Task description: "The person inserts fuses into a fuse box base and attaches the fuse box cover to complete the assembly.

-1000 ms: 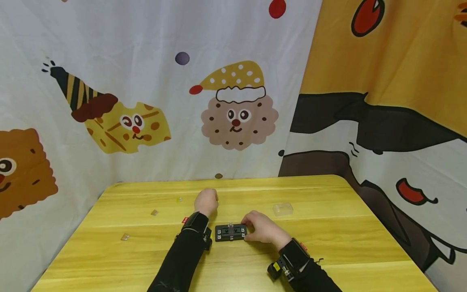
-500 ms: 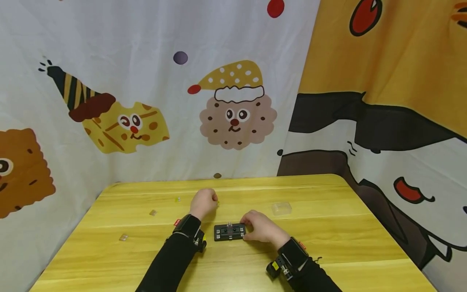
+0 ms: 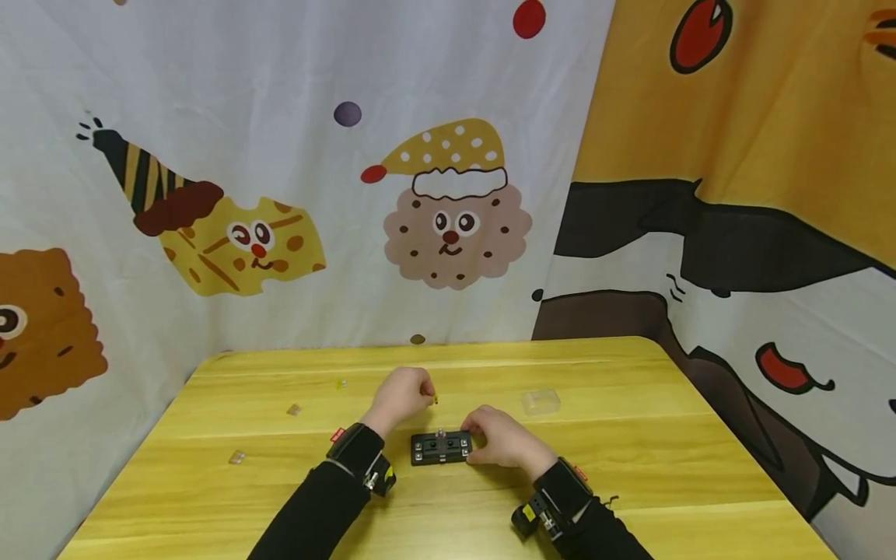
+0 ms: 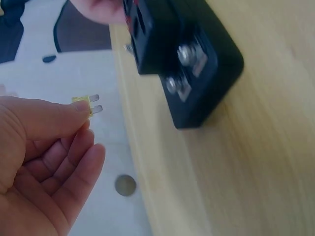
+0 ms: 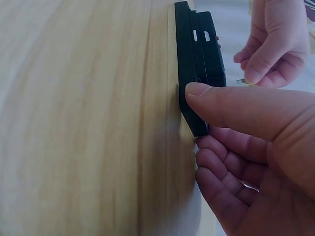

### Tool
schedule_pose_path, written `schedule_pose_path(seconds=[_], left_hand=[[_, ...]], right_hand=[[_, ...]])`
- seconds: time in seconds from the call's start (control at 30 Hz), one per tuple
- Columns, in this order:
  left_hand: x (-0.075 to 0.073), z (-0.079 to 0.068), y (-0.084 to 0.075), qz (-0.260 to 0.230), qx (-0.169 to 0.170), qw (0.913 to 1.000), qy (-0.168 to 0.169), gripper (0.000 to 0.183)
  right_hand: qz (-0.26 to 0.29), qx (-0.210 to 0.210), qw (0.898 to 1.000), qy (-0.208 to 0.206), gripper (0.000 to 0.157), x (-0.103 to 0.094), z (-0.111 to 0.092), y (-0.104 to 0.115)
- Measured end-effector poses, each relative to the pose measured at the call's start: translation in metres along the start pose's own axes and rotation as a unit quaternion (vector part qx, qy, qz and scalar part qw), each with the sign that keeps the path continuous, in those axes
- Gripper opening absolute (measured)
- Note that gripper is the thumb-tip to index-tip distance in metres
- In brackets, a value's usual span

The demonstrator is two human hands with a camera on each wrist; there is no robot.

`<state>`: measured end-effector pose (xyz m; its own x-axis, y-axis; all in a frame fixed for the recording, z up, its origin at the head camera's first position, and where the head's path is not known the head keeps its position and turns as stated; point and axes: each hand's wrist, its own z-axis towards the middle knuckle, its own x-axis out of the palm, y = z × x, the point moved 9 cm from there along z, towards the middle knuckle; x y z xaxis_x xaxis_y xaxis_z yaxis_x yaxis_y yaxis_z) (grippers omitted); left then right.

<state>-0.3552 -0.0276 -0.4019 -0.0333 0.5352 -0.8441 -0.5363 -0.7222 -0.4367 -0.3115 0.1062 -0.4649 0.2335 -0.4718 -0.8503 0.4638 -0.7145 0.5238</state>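
Observation:
My left hand (image 3: 402, 398) pinches a yellow translucent blade fuse (image 4: 81, 100) between thumb and finger, its two metal prongs sticking out past the thumb. It hovers behind the black fuse holder (image 3: 441, 449), apart from it. That holder lies lengthwise on the table, with shiny screw terminals at both ends and a small clear piece standing at its back middle. At the holder's right end, my right hand (image 3: 507, 440) grips it; the right wrist view has the thumb (image 5: 211, 101) on top of its edge and the other fingers below.
A clear plastic box (image 3: 541, 402) sits at the back right of the wooden table (image 3: 630, 443). Towards the left lie a clear piece (image 3: 238, 457), a brownish one (image 3: 294, 410) and a yellowish one (image 3: 341, 383). A printed curtain (image 3: 280, 155) hangs behind.
My left hand has shifted right and slightly nearer to the fuse holder, and the fuse in it now shows past the fingertips. The right hand and the holder stay put.

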Motion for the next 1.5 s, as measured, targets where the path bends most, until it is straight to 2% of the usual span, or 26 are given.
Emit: schedule_pose_path(seconds=[0.23,0.57,0.83,1.03,1.5], left_hand=[[0.005,-0.007,-0.026,-0.009,0.049,0.9982,0.035,0.012],[0.014,-0.018,-0.044,-0.009,0.065,0.9954,0.069,0.010],[0.022,-0.025,-0.041,-0.008,0.061,0.9958,0.067,0.011],[0.026,-0.026,-0.040,-0.002,0.052,0.9964,0.067,0.014],[0.033,-0.027,-0.042,0.007,0.042,0.9965,0.072,0.015]], right_hand=[[0.002,-0.007,1.000,-0.004,0.039,0.000,-0.001,0.000],[0.000,-0.015,1.000,-0.002,0.039,-0.001,-0.002,0.001],[0.001,-0.014,1.000,0.000,0.038,-0.002,-0.001,0.001],[0.002,-0.026,1.000,-0.007,0.037,-0.003,-0.003,0.005],[0.012,-0.018,1.000,0.001,0.038,-0.002,-0.004,0.005]])
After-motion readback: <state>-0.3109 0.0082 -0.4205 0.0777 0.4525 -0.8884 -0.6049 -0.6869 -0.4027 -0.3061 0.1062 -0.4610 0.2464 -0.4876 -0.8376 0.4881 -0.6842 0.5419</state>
